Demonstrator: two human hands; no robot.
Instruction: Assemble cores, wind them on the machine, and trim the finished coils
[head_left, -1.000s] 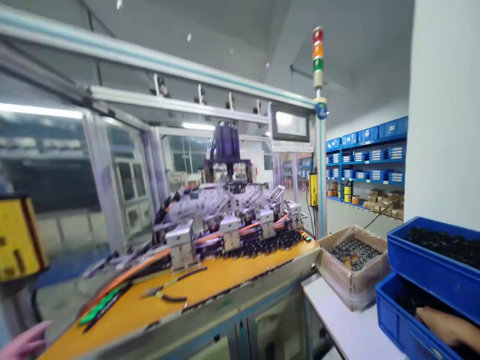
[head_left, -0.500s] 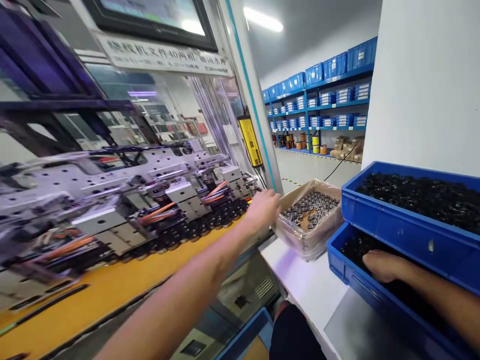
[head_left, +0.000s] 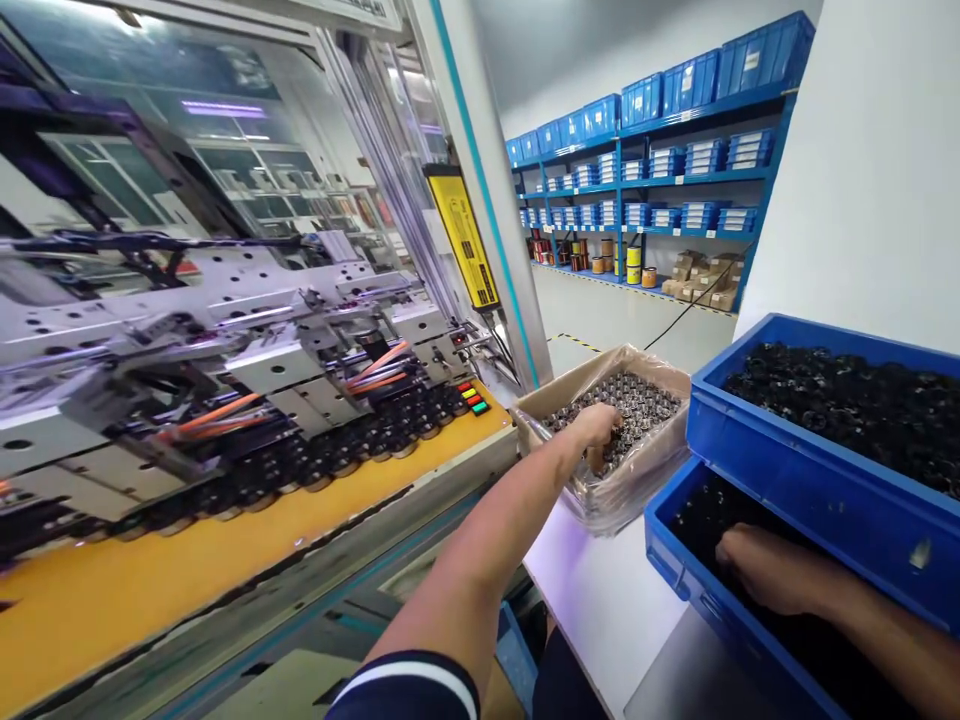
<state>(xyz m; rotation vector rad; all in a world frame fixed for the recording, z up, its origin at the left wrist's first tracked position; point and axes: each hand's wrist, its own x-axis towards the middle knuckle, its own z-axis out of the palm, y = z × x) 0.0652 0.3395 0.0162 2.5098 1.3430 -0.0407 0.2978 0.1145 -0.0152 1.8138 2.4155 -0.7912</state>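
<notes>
My left hand (head_left: pixel 600 428) reaches into a plastic-lined cardboard box (head_left: pixel 534 400), its fingers bent down among small shiny metal parts (head_left: pixel 645 402). Its fingertips are partly hidden, and what they grip cannot be made out. My right hand (head_left: pixel 757 565) is inside the lower blue bin (head_left: pixel 664 530), low among small black parts (head_left: pixel 705 505). The fingers of that hand look curled; their tips and anything in them are hidden. Another blue bin (head_left: pixel 795 455), full of black parts (head_left: pixel 840 400), sits on top of the lower one, overhanging my right wrist.
At left stands a machine with metal heads (head_left: pixel 274 365) over a row of black parts (head_left: pixel 337 460) and a yellow-orange ledge (head_left: pixel 247 530). Coloured buttons (head_left: pixel 472 397) are at its end. A frame post (head_left: pixel 499 200) rises beside the box. Shelves (head_left: pixel 686 180) hold blue bins behind.
My left hand has moved from beside the machine's end into the cardboard box. My right hand stays in the lower blue bin. The view has shifted down and right.
</notes>
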